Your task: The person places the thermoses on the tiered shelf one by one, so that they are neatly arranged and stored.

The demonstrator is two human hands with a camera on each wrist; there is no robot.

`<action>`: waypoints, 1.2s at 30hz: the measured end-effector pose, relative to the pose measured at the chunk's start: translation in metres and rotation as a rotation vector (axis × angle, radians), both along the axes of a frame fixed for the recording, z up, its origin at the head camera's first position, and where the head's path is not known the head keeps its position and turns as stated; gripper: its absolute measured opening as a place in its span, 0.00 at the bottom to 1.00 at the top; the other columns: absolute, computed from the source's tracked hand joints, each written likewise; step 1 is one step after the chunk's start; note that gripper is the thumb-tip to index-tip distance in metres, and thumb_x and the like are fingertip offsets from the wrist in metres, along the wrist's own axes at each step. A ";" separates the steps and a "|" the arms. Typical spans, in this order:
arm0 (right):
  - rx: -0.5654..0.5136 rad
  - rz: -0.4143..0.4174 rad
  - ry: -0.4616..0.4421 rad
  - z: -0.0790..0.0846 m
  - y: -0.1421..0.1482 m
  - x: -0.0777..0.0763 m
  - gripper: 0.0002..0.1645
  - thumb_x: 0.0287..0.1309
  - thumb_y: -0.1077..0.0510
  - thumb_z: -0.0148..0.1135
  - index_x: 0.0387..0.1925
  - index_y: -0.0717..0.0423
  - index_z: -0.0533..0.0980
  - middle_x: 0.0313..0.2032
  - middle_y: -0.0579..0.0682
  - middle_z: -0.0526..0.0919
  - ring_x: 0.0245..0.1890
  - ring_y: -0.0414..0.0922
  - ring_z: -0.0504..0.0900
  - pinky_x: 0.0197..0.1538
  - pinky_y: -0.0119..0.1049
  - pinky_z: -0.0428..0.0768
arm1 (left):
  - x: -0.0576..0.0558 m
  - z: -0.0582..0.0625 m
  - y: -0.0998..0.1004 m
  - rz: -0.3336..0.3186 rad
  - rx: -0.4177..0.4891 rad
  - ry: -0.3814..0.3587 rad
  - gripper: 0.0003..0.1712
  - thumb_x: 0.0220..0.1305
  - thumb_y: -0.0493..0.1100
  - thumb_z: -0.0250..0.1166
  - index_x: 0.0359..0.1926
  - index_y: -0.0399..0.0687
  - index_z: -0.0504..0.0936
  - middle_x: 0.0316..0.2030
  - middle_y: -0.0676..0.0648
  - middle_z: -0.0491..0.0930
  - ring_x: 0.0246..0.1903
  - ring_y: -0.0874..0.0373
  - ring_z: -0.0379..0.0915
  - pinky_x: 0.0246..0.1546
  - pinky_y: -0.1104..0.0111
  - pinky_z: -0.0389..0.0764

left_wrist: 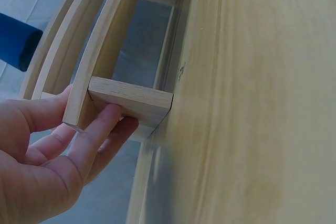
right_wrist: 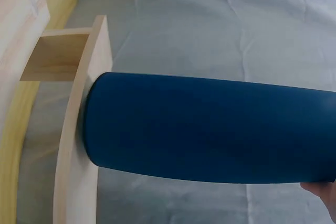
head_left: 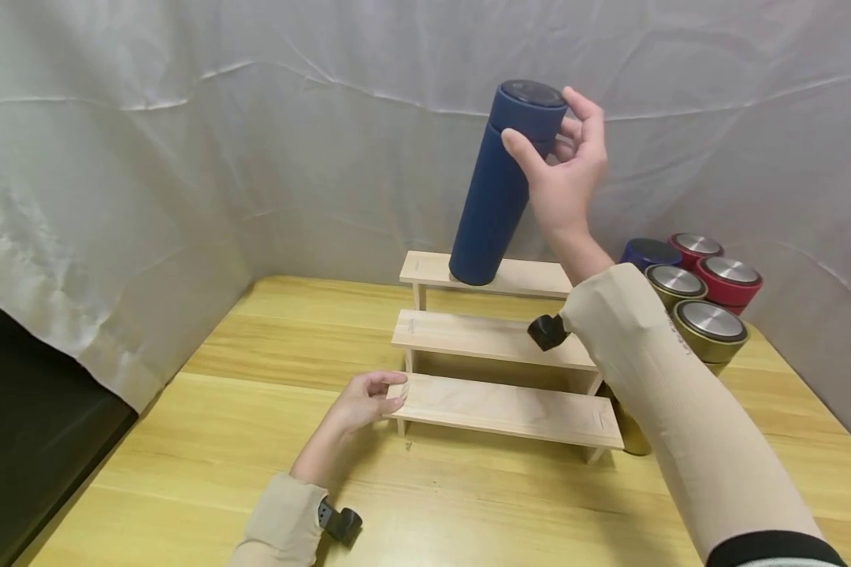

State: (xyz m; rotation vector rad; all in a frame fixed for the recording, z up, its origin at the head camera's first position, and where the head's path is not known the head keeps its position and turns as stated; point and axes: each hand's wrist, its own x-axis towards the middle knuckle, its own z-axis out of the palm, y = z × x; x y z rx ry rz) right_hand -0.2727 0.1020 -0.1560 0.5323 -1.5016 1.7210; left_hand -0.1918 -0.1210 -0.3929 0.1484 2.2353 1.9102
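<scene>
My right hand [head_left: 570, 185] grips a dark blue thermos flask [head_left: 492, 197] near its lid, thumb on one side and fingers on the other. The flask leans slightly, its base over the left part of the top tier of a three-step wooden display rack [head_left: 503, 403]. In the right wrist view the flask's base [right_wrist: 105, 124] is against or just off the top board; I cannot tell which. My left hand [head_left: 362, 403] pinches the left end of the lowest board. In the left wrist view its fingertips [left_wrist: 111, 114] touch the rack's leg beneath.
To the rack's right stand several flasks with round lids: a purple-blue one [head_left: 651, 250], red ones [head_left: 729, 282] and olive-gold ones [head_left: 711, 331]. Another gold flask [head_left: 633, 429] is partly hidden by my right sleeve. Grey cloth [head_left: 326, 157] hangs behind the wooden table [head_left: 255, 441].
</scene>
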 end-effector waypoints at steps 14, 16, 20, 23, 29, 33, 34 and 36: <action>0.155 -0.111 -0.081 -0.002 -0.006 -0.024 0.41 0.39 0.57 0.72 0.57 0.56 0.64 0.41 0.53 0.77 0.34 0.44 0.77 0.42 0.30 0.76 | 0.002 0.003 0.006 -0.010 0.015 -0.009 0.21 0.53 0.29 0.61 0.50 0.31 0.72 0.36 0.41 0.70 0.33 0.55 0.66 0.36 0.66 0.78; 0.198 -0.125 -0.111 0.000 -0.005 -0.025 0.41 0.41 0.55 0.71 0.58 0.54 0.63 0.42 0.53 0.76 0.35 0.44 0.77 0.43 0.30 0.76 | 0.002 0.003 0.007 -0.005 0.013 -0.010 0.21 0.53 0.29 0.61 0.50 0.31 0.72 0.36 0.41 0.70 0.33 0.55 0.66 0.36 0.66 0.78; 0.275 -0.111 -0.178 0.004 -0.006 -0.026 0.42 0.44 0.53 0.69 0.61 0.52 0.61 0.46 0.53 0.75 0.40 0.44 0.77 0.46 0.31 0.75 | 0.002 0.003 0.006 0.004 0.010 -0.009 0.20 0.53 0.29 0.61 0.49 0.31 0.72 0.33 0.43 0.69 0.32 0.56 0.66 0.34 0.68 0.77; 0.303 -0.077 -0.185 0.006 -0.008 -0.027 0.43 0.46 0.54 0.68 0.63 0.53 0.58 0.49 0.55 0.74 0.43 0.45 0.76 0.47 0.32 0.74 | 0.001 0.002 0.006 0.005 0.015 -0.009 0.20 0.53 0.28 0.61 0.49 0.30 0.73 0.31 0.44 0.69 0.30 0.57 0.65 0.33 0.70 0.77; 0.331 -0.009 -0.162 0.004 -0.011 -0.030 0.44 0.50 0.58 0.64 0.65 0.56 0.53 0.53 0.56 0.71 0.48 0.44 0.74 0.51 0.32 0.72 | -0.001 0.000 0.007 -0.002 0.027 -0.013 0.20 0.52 0.27 0.60 0.48 0.29 0.73 0.31 0.44 0.69 0.30 0.57 0.66 0.33 0.70 0.78; 0.358 0.024 -0.161 -0.001 -0.009 -0.033 0.44 0.52 0.61 0.62 0.66 0.58 0.50 0.55 0.58 0.70 0.51 0.44 0.72 0.53 0.31 0.70 | -0.001 -0.001 0.007 -0.006 0.027 -0.018 0.19 0.52 0.27 0.61 0.48 0.29 0.73 0.30 0.45 0.69 0.30 0.57 0.66 0.32 0.69 0.77; 0.367 0.029 -0.165 -0.002 -0.008 -0.033 0.44 0.52 0.62 0.62 0.66 0.59 0.50 0.55 0.58 0.70 0.52 0.45 0.72 0.54 0.31 0.69 | 0.000 -0.001 0.006 -0.009 0.027 -0.018 0.19 0.52 0.27 0.61 0.48 0.29 0.73 0.30 0.45 0.69 0.30 0.57 0.66 0.32 0.69 0.77; 0.395 0.028 -0.174 -0.004 -0.006 -0.033 0.45 0.53 0.61 0.61 0.66 0.58 0.48 0.55 0.58 0.69 0.53 0.45 0.71 0.55 0.31 0.68 | 0.000 -0.001 0.006 -0.013 0.024 -0.014 0.19 0.53 0.28 0.61 0.48 0.29 0.72 0.29 0.46 0.68 0.29 0.58 0.65 0.31 0.71 0.77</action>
